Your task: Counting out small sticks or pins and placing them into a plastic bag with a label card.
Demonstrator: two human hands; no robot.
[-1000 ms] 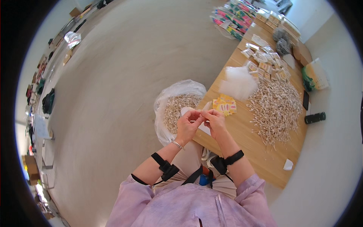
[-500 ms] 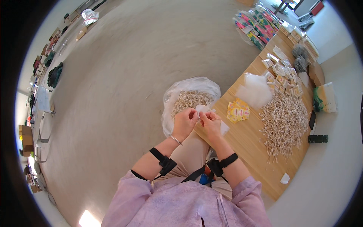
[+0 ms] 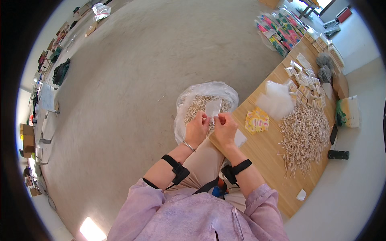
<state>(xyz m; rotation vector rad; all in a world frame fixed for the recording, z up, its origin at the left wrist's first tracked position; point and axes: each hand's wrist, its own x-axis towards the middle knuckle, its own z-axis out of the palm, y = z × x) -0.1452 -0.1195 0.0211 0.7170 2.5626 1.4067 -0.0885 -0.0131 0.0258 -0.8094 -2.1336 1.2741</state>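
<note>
On the left, an open clear plastic bag [image 3: 181,106] is seen on the floor [image 3: 120,92], filled with a heap of cotton swabs [image 3: 194,108]. Over its near side, the left hand [image 3: 196,130] is held with its grip narrowed, thumb and finger pinched on the near end of a small white sheet [image 3: 213,107]. The sheet is suspended between the hands, above the swabs; its long axis is directed away from the body, leaning slightly right, with the free end pointed forward. Its near end is also pinched by the right hand [image 3: 226,130], whose grip is likewise narrow. Further right, yellow cards [image 3: 257,120] are fanned on the table [image 3: 267,160], followed by stacked translucent film [image 3: 276,100] and a loose swab pile [image 3: 306,138].
</note>
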